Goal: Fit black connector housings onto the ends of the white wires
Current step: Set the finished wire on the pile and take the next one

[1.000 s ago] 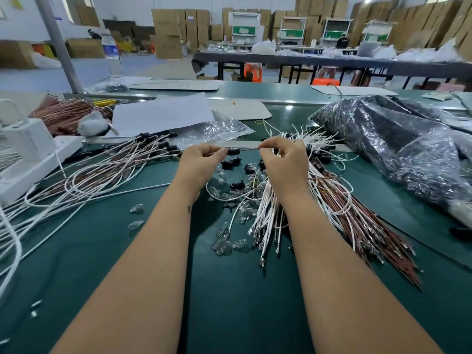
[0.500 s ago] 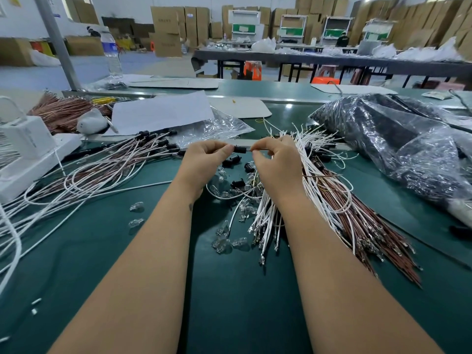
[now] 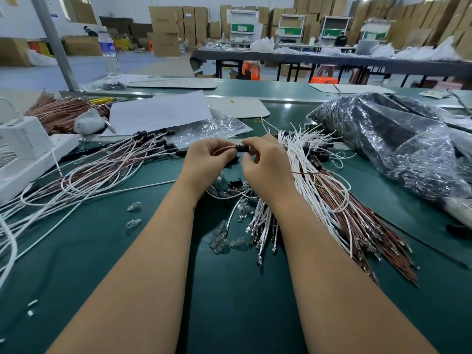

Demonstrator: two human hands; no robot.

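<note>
Bare green mat [image 3: 229,302] lies nearest you between your forearms. Past it, your left hand [image 3: 207,162] pinches a pinkish wire [image 3: 224,149] and your right hand [image 3: 265,162] pinches the black connector housing [image 3: 240,147] on its end. White wires [image 3: 301,159] crowd the right; finished leads [image 3: 122,159] fan left.

A green-topped counter [image 3: 229,315] is seen in the foreground, and a grey metal post [image 3: 55,44] stands at its far left. A pale floor [image 3: 158,69] lies beyond. A long dark table [image 3: 332,60] is set across the room, and stacked cardboard boxes [image 3: 178,29] are ranged along the far wall.
</note>
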